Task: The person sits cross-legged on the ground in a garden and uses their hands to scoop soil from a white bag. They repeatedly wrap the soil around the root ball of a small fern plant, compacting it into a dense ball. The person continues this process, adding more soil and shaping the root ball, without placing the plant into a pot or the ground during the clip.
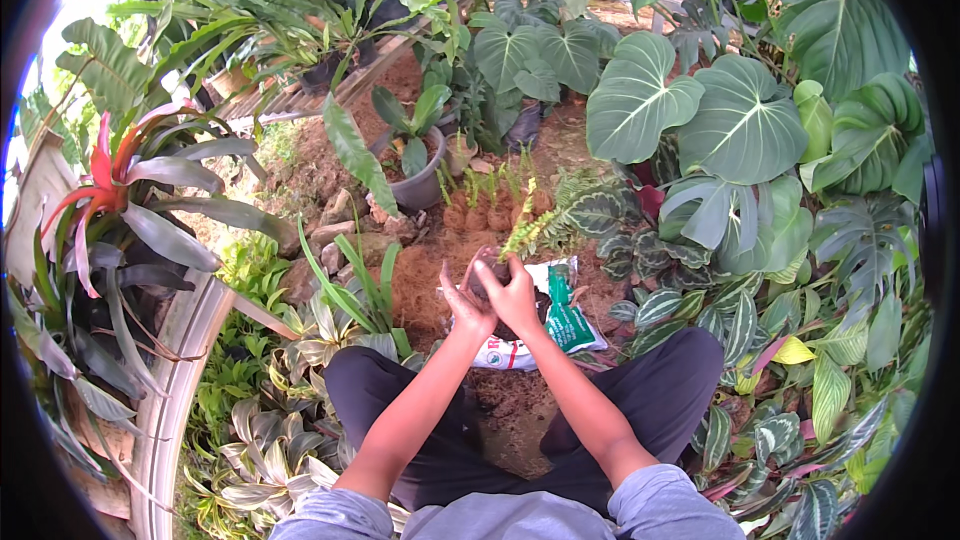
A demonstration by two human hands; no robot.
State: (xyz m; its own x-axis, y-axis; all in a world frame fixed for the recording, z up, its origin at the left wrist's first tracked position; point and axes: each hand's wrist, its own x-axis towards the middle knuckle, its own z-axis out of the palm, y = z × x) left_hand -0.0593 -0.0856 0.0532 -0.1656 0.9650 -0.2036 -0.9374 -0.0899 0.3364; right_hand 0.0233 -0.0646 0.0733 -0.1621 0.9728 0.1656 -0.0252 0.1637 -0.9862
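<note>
A small plant with a yellow-green feathery shoot [523, 234] rises from a dark soil ball [491, 279] between my two hands. My left hand [463, 298] is cupped against the ball's left side. My right hand [513, 297] wraps its right side, thumb across the front, with the shoot leaning up and right beside its fingers. Below them lies an opened white and green plastic bag [576, 319] bearing print, with dark soil showing in it. Loose brown coir fibre [420, 289] lies to the left. Several fibre-wrapped balls [480, 217] with green shoots stand in rows beyond.
A grey pot [420, 184] with a leafy plant stands behind the coir, near some stones [334, 236]. Dense broad-leaved plants [742, 120] crowd the right side. A red bromeliad [105, 187] and a pale curved rail [180, 390] are at left. My bent knees [679, 371] flank the bag.
</note>
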